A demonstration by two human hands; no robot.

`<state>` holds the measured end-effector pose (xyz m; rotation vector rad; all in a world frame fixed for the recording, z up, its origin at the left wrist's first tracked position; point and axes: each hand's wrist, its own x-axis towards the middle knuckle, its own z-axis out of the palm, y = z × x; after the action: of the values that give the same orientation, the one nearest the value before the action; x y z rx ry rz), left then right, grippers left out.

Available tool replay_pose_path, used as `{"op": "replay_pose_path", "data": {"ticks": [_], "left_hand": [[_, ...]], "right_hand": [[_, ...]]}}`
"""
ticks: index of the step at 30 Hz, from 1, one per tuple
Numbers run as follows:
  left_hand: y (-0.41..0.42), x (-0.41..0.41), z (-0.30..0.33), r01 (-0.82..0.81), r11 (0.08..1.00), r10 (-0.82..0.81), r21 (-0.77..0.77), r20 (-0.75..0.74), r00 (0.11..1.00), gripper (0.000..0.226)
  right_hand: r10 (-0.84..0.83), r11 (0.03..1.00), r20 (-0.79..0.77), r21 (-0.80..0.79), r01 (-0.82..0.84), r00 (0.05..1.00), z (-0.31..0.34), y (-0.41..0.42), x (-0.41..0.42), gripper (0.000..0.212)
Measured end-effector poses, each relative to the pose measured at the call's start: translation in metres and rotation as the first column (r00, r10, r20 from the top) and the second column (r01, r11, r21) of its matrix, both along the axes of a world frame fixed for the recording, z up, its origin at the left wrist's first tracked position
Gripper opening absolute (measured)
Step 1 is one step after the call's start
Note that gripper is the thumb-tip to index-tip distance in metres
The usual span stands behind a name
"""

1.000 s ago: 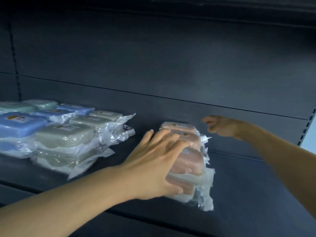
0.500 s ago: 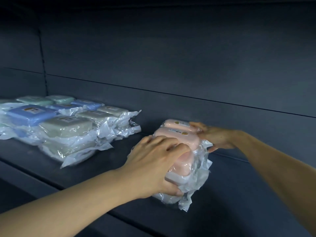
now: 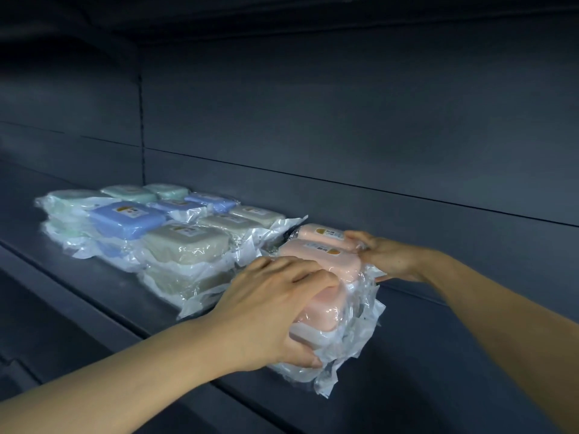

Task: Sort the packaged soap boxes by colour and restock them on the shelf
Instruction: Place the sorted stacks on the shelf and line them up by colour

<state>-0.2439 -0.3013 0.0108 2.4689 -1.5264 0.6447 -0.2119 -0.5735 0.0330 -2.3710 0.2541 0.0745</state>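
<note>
A row of pink soap boxes point(image 3: 326, 261) in clear plastic wrap lies on the dark shelf point(image 3: 125, 296), running front to back. My left hand point(image 3: 275, 311) grips the front pink boxes from above, thumb under the near edge. My right hand point(image 3: 382, 255) holds the rear pink boxes at their right side. To the left stand sorted rows: beige boxes point(image 3: 188, 245), blue boxes point(image 3: 128, 217) and green boxes point(image 3: 128, 192), all wrapped. The pink row touches the beige row's wrapping.
The shelf's dark back panel point(image 3: 344, 120) rises behind the boxes. Bare shelf surface stretches to the right of the pink boxes point(image 3: 454, 355). A shelf front edge runs diagonally below my left forearm.
My right hand came down from the back panel and took hold of the rear pink boxes. The pink row has shifted closer to the beige row, and the view swung right.
</note>
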Motion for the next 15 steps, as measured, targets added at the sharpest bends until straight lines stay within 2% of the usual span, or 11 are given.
{"op": "replay_pose_path", "data": {"ticks": [5, 9, 14, 15], "left_hand": [[0.008, 0.024, 0.003, -0.011, 1.0, 0.012, 0.02, -0.036, 0.999, 0.089], [0.008, 0.033, 0.0, -0.019, 1.0, 0.019, -0.001, 0.001, 1.0, 0.09], [0.027, 0.034, 0.0, -0.01, 0.997, 0.006, -0.077, -0.05, 0.999, 0.096], [0.034, 0.036, 0.001, -0.022, 0.995, 0.016, -0.093, -0.066, 0.998, 0.094]], "right_hand": [[-0.055, 0.998, 0.033, -0.04, 0.057, 0.998, 0.0, 0.016, 0.016, 0.054], [-0.08, 0.987, 0.091, -0.13, 0.092, 0.993, 0.004, 0.023, 0.014, 0.049], [-0.054, 0.898, 0.143, -0.426, 0.111, 0.988, 0.017, 0.031, -0.01, 0.05], [-0.044, 0.888, 0.159, -0.446, 0.112, 0.986, 0.023, 0.035, -0.019, 0.049]]}}
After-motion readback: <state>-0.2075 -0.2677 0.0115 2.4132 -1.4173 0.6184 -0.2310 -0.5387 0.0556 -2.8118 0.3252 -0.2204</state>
